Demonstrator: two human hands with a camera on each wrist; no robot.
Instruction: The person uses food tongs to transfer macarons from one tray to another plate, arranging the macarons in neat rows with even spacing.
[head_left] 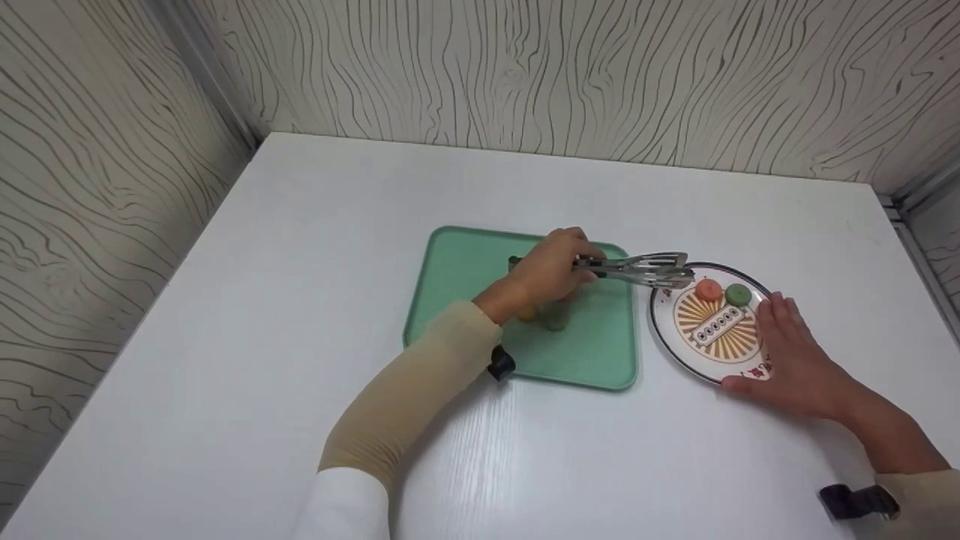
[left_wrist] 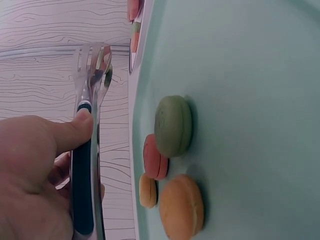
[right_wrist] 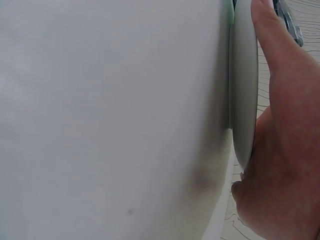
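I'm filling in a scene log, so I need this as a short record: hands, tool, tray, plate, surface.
Left hand: grips the tongs above the tray
Right hand: touches the rim of the plate
Tongs: dark handle, metal tips overlapping the plate's edge in the head view
Tray: green; tray's green macaron, red macaron, yellow macaron, orange macaron
Plate: round, patterned; coral macaron beside plate's green macaron
Surface: white table
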